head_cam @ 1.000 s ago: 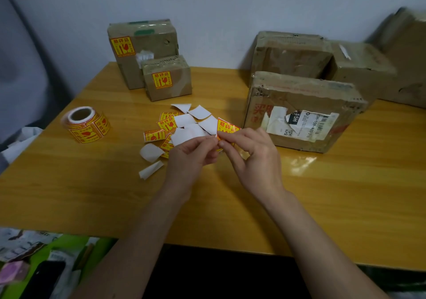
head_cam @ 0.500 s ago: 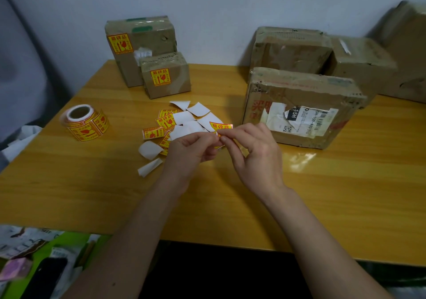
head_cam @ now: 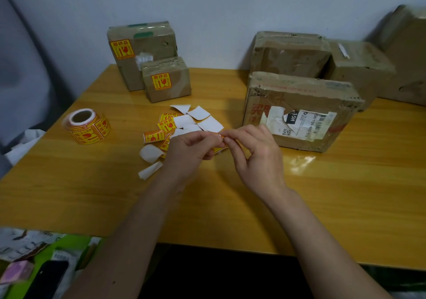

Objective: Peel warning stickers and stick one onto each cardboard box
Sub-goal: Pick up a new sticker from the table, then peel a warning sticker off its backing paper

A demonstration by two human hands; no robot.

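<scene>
Both hands meet above mid-table. Left hand (head_cam: pixel 189 148) and right hand (head_cam: pixel 253 156) each pinch the same warning sticker (head_cam: pixel 220 148) between thumb and fingertips; only a yellow-orange sliver of it shows between them, raised off the wooden table (head_cam: pixel 322 195).

Count, boxes: two at far left, a large box (head_cam: pixel 147 45) and a small box (head_cam: pixel 170 84) in front of it, each with one yellow sticker. Right: front box (head_cam: pixel 299 105) with a torn shipping label, two more behind, one at the far right edge.

One sticker roll (head_cam: pixel 86 127) at left. Loose stickers (head_cam: pixel 164 126), about five, and some seven white backing scraps (head_cam: pixel 198 113) lie just beyond the hands.
</scene>
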